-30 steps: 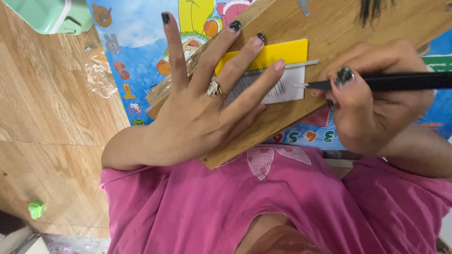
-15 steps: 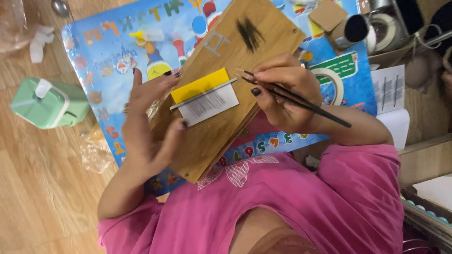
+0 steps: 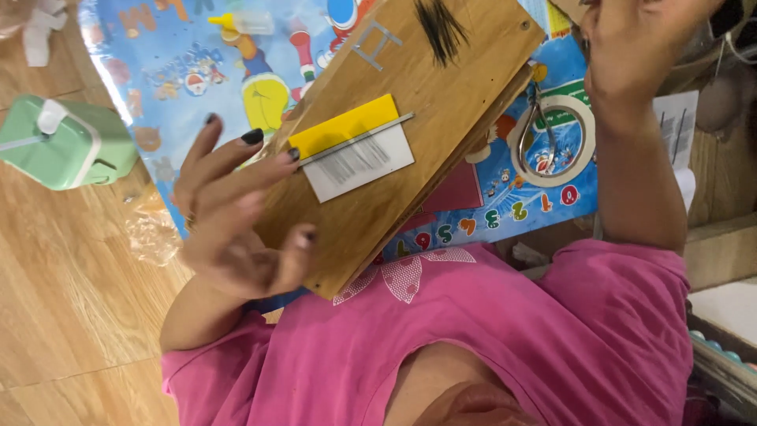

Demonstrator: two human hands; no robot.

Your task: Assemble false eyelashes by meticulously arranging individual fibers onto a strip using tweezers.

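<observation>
On a cartoon-printed blue mat (image 3: 181,71) laid over a wood floor, I watch the wooden board (image 3: 394,150) lie tilted across the person's lap, its lower corner over the pink shirt (image 3: 505,339). What has changed since half a second ago — the right hand (image 3: 631,47), which then held a thin dark tool against the board's edge near the card, is now lifted well clear toward the top right, partly cut off by the frame; I cannot tell whether its fingers are closed on anything, and the tool is out of sight. The left hand (image 3: 236,221) has stayed at the board's left edge, fingers spread and loosely curled, fingertips touching the wood beside the yellow strip (image 3: 339,126) and the thumb at the lower edge — steadying, not pinching. A white card (image 3: 363,162) with fine dark lines sits just under the yellow strip, a thin metal bar (image 3: 355,138) across their seam. A tuft of dark fibres (image 3: 441,31) lies near the board's top. To my eye the stroke at the card has paused, and the board is braced by one hand alone. A green box (image 3: 63,142) rests on the floor at left; scissors (image 3: 540,126) lie inside a tape ring (image 3: 552,142) on the mat.
</observation>
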